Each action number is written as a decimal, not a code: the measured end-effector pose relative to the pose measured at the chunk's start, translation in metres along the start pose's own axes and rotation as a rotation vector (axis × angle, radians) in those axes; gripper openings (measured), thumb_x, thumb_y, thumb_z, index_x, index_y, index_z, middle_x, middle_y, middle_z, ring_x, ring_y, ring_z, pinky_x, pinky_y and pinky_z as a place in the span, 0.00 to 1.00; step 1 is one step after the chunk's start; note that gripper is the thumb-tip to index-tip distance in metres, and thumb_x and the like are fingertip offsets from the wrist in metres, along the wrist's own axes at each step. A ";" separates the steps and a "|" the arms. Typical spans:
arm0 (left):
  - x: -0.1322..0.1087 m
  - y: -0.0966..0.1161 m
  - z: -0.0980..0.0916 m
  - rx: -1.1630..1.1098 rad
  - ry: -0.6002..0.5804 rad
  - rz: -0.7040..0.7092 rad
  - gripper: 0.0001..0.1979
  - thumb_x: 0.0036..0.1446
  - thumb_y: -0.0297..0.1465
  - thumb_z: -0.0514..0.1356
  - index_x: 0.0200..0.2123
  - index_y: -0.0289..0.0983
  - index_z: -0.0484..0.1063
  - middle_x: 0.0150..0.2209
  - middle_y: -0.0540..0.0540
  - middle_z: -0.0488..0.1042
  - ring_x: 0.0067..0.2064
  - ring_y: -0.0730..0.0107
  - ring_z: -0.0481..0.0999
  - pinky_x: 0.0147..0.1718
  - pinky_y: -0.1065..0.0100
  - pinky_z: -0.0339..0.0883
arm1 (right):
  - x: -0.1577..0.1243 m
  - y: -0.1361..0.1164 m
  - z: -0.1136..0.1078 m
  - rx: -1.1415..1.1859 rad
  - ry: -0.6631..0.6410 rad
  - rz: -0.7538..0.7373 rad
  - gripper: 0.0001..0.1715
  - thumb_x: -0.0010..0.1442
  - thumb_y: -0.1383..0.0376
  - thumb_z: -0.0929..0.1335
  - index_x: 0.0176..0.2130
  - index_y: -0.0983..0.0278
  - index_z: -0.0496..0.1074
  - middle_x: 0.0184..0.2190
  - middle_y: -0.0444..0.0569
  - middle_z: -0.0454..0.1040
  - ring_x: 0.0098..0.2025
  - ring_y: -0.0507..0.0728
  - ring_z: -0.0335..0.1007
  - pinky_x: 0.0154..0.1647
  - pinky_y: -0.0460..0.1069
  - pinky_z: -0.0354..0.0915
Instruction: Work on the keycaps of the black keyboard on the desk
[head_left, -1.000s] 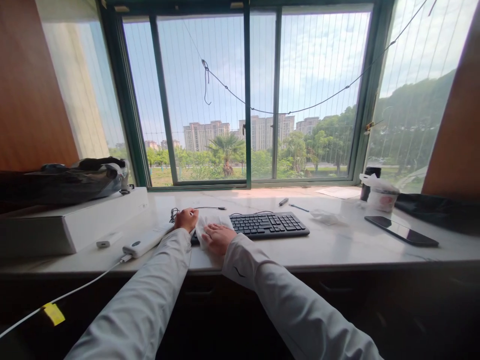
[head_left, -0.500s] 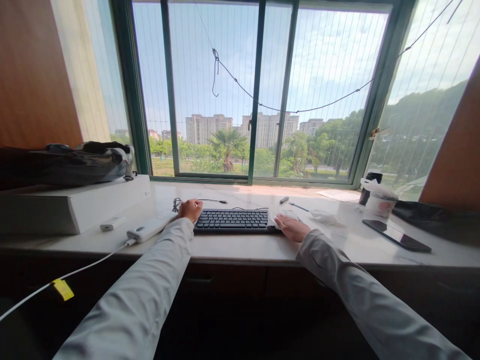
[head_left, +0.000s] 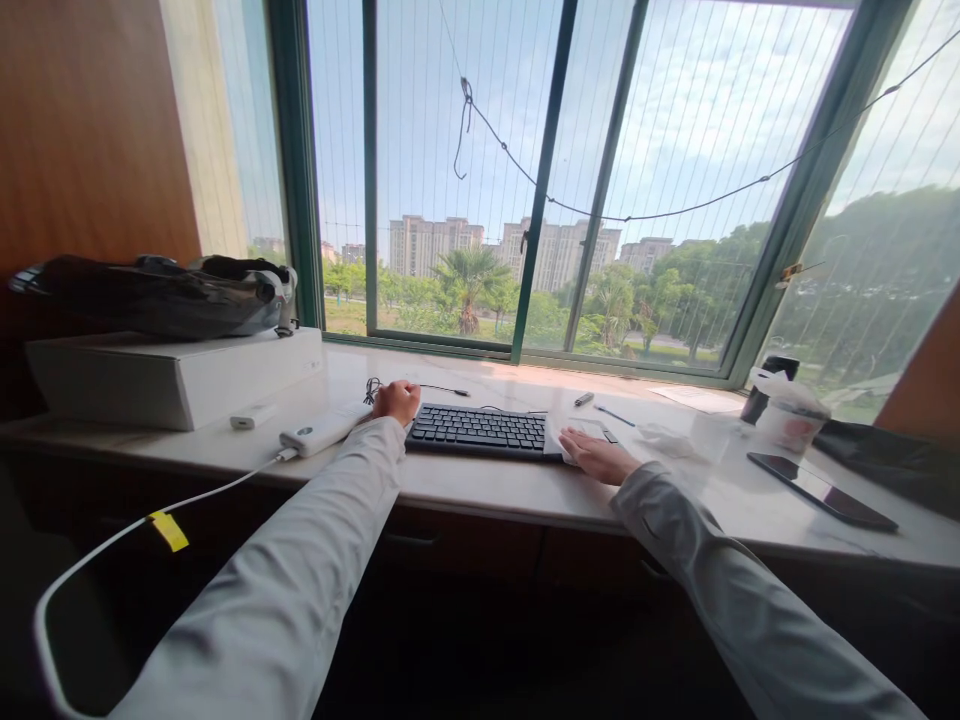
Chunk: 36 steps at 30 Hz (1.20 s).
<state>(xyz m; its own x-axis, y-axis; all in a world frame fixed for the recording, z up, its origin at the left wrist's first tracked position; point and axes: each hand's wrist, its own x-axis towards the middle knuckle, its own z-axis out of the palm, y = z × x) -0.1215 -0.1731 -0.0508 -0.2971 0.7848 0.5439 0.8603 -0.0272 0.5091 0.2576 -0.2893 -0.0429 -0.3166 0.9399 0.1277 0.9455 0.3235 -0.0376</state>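
A black keyboard (head_left: 480,430) lies on the white countertop in front of me. My left hand (head_left: 397,402) is closed at its left end, with the fingers curled around that edge and partly hidden. Near the right end, over the number keys, my right hand (head_left: 598,457) lies flat with its fingers stretched out and pressed together. Under the fingers is a thin white wipe (head_left: 556,428), spread over part of the keys. A few dark keys show beyond it.
Left of the keyboard are a white power bank (head_left: 319,432) with a cable, a small white adapter (head_left: 253,416) and a white box (head_left: 247,375) bearing a black bag. To the right lie crumpled plastic (head_left: 667,440), a phone (head_left: 821,490) and a cup (head_left: 787,422).
My view has turned left and tilted, so the scene sits further right and slanted. My right hand remains flat on the wipe; my left hand stays at the keyboard's left end.
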 end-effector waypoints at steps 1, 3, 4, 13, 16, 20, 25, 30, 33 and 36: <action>0.000 0.000 -0.001 -0.003 0.008 -0.014 0.18 0.53 0.40 0.51 0.33 0.39 0.78 0.34 0.40 0.79 0.41 0.54 0.75 0.39 0.62 0.64 | 0.007 -0.016 0.000 0.051 -0.027 0.006 0.38 0.67 0.54 0.48 0.64 0.76 0.56 0.64 0.62 0.54 0.66 0.63 0.48 0.66 0.58 0.48; 0.000 0.000 -0.001 -0.010 0.021 -0.031 0.18 0.53 0.39 0.51 0.34 0.39 0.78 0.34 0.40 0.79 0.41 0.54 0.75 0.39 0.62 0.64 | 0.024 -0.050 0.000 0.129 -0.040 -0.031 0.37 0.67 0.54 0.49 0.65 0.74 0.54 0.66 0.60 0.51 0.68 0.61 0.43 0.67 0.58 0.44; 0.000 0.000 -0.002 -0.011 0.028 -0.033 0.17 0.53 0.39 0.51 0.34 0.39 0.78 0.34 0.40 0.79 0.41 0.54 0.75 0.39 0.62 0.64 | 0.032 -0.067 0.001 0.156 -0.039 -0.060 0.37 0.67 0.53 0.49 0.65 0.73 0.54 0.66 0.58 0.50 0.68 0.60 0.42 0.68 0.58 0.43; -0.001 0.001 -0.004 -0.004 0.127 -0.016 0.18 0.56 0.39 0.48 0.34 0.39 0.76 0.32 0.42 0.78 0.39 0.56 0.74 0.38 0.63 0.62 | 0.097 -0.189 0.016 0.239 -0.027 -0.245 0.33 0.67 0.53 0.52 0.66 0.61 0.51 0.68 0.54 0.45 0.68 0.66 0.39 0.65 0.67 0.41; -0.001 0.001 -0.005 -0.008 0.150 -0.028 0.18 0.56 0.39 0.48 0.33 0.38 0.76 0.32 0.42 0.78 0.39 0.55 0.74 0.37 0.63 0.61 | 0.113 -0.205 0.019 0.219 -0.026 -0.293 0.32 0.65 0.55 0.57 0.65 0.60 0.54 0.68 0.54 0.47 0.68 0.66 0.41 0.65 0.66 0.42; -0.002 0.001 -0.005 -0.006 0.124 -0.019 0.18 0.56 0.38 0.48 0.33 0.38 0.76 0.31 0.42 0.78 0.38 0.57 0.74 0.36 0.63 0.61 | 0.130 -0.207 0.019 0.190 -0.043 -0.299 0.32 0.64 0.56 0.57 0.65 0.61 0.54 0.68 0.54 0.47 0.68 0.63 0.42 0.66 0.62 0.43; -0.002 0.002 -0.005 0.004 0.094 0.007 0.17 0.56 0.38 0.48 0.31 0.39 0.76 0.31 0.42 0.78 0.37 0.58 0.75 0.35 0.64 0.61 | 0.141 -0.194 0.019 0.169 -0.071 -0.251 0.33 0.64 0.59 0.56 0.65 0.66 0.53 0.67 0.58 0.49 0.67 0.61 0.45 0.65 0.60 0.47; -0.002 0.002 -0.006 0.008 0.084 0.017 0.17 0.56 0.38 0.49 0.32 0.39 0.76 0.31 0.43 0.78 0.38 0.58 0.75 0.36 0.64 0.61 | 0.140 -0.167 0.021 0.140 -0.072 -0.220 0.34 0.64 0.63 0.54 0.66 0.73 0.51 0.66 0.60 0.49 0.68 0.61 0.44 0.65 0.57 0.48; -0.002 0.001 -0.006 0.010 0.080 0.020 0.17 0.56 0.38 0.49 0.32 0.39 0.77 0.31 0.43 0.78 0.39 0.58 0.75 0.37 0.64 0.62 | 0.132 -0.145 0.020 0.124 -0.069 -0.186 0.34 0.64 0.64 0.54 0.65 0.74 0.52 0.66 0.60 0.49 0.67 0.61 0.45 0.66 0.55 0.46; -0.001 -0.001 -0.004 0.010 0.080 0.022 0.18 0.55 0.38 0.49 0.32 0.40 0.77 0.31 0.43 0.78 0.39 0.58 0.75 0.37 0.64 0.62 | 0.121 -0.120 0.018 0.104 -0.067 -0.142 0.33 0.64 0.63 0.54 0.65 0.73 0.53 0.66 0.58 0.51 0.67 0.60 0.47 0.67 0.55 0.45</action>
<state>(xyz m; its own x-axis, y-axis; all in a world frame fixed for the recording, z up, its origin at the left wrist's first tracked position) -0.1232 -0.1760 -0.0491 -0.3095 0.7323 0.6065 0.8710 -0.0376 0.4898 0.1046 -0.2125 -0.0404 -0.4539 0.8881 0.0727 0.8791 0.4596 -0.1262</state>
